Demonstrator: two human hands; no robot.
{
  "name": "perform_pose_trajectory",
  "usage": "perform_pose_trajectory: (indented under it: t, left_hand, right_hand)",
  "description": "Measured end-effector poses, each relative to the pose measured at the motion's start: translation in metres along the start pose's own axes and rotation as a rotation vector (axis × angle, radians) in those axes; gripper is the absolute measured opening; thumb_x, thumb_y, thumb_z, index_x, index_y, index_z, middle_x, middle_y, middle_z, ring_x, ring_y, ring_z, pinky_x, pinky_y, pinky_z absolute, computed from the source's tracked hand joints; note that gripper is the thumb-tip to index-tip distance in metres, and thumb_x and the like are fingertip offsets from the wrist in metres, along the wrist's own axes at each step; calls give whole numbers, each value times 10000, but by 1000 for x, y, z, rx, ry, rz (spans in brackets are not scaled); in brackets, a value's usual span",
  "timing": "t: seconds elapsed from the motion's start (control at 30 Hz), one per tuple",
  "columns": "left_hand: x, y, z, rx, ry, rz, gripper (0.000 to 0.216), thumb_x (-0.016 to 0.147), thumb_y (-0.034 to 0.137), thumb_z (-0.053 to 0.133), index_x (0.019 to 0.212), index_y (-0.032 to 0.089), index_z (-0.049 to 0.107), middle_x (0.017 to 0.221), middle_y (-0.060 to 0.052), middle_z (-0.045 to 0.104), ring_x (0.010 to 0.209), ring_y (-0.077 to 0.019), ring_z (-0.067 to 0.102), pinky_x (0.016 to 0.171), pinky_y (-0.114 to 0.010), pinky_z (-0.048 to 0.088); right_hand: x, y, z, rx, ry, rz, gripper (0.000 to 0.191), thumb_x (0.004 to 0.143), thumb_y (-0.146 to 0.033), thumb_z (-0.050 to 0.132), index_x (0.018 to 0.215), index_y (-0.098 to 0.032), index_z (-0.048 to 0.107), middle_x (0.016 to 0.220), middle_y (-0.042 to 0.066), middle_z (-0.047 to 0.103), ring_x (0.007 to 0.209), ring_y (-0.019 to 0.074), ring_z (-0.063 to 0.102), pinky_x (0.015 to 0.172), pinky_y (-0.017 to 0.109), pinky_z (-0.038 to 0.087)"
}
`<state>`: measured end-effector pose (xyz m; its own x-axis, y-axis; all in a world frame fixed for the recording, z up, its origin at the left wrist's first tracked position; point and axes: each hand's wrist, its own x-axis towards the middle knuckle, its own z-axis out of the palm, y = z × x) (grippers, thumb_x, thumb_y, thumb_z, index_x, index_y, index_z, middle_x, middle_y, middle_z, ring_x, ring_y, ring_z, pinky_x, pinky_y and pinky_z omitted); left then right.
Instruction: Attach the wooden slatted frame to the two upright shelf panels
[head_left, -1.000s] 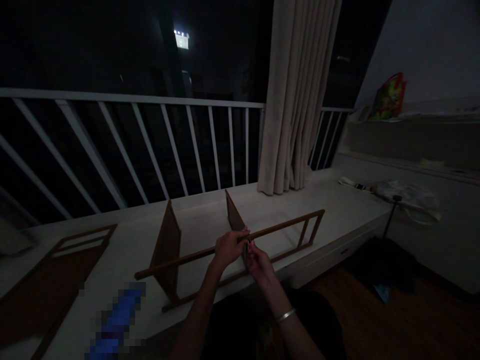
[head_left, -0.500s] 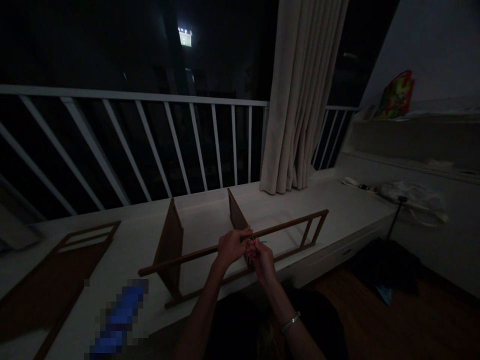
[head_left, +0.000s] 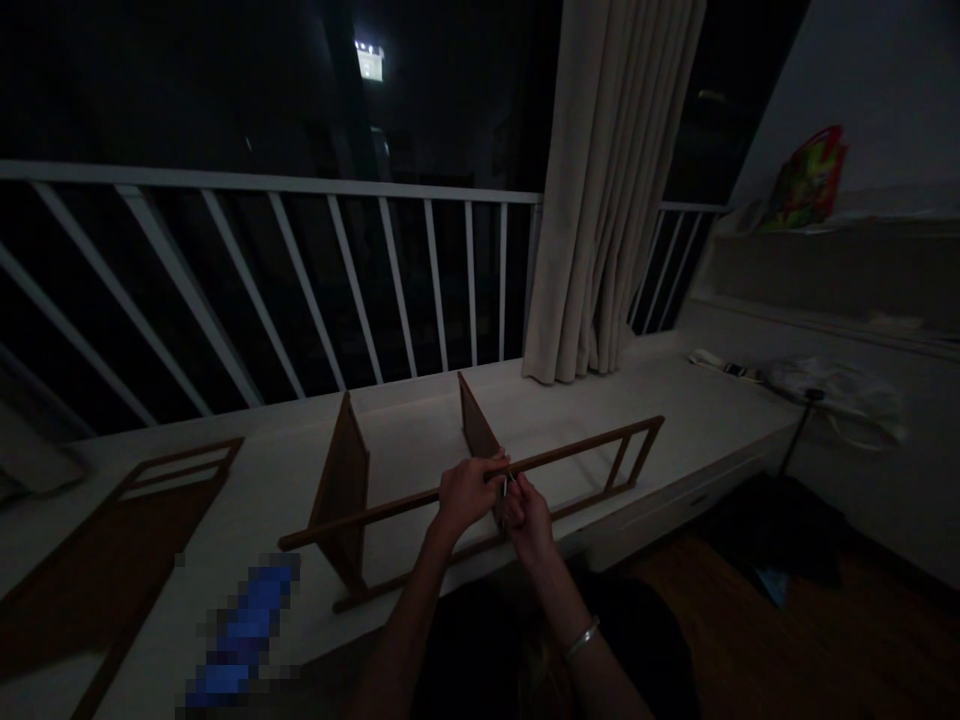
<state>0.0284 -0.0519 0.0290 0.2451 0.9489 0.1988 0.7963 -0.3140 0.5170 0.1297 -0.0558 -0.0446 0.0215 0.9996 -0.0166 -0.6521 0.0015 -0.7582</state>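
Observation:
A brown wooden frame of two long rails stands on a white platform, joined to two upright wooden panels. My left hand is closed round the top rail at the second panel. My right hand sits just right of it, pinched on a small metal tool held against the rail. A bracelet shows on my right wrist.
Another wooden panel lies flat at the left. A blurred blue object lies at the platform's front edge. White railing and a curtain stand behind. Bags lie at the right; dark floor below.
My right hand has turned slightly at the rail joint, the small tool now upright instead of pointing right. The left hand keeps its grip. The view shifted a little.

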Motion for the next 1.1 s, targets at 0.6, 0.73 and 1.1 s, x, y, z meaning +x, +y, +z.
perform_pose_trajectory:
  t: [0.6,0.73,1.1]
  left_hand:
    - [-3,-2,3,17,44,31,300,745,294,493,1032,370,535,1157,120,499,1029,-118,497,851,-238,385]
    - [-4,-4,4,38,31,33,306,751,310,486,1045,388,520,1168,133,483,1017,-122,505,844,-239,389]
    - [-2,-3,7,31,25,30,303,747,329,489,1036,417,514,1167,148,480,1046,-130,487,845,-272,397]
  right_hand:
    - [-34,19,-24,218,87,172,257,689,-317,481,497,-192,364,316,-104,237,292,38,186,330,173,177]
    - [-54,45,-73,-183,217,142,325,645,-476,538,606,-154,547,436,-34,489,379,60,405,395,182,286]
    - [-48,68,-156,-863,209,-118,543,630,-640,442,605,-123,609,547,62,599,508,149,535,515,240,398]
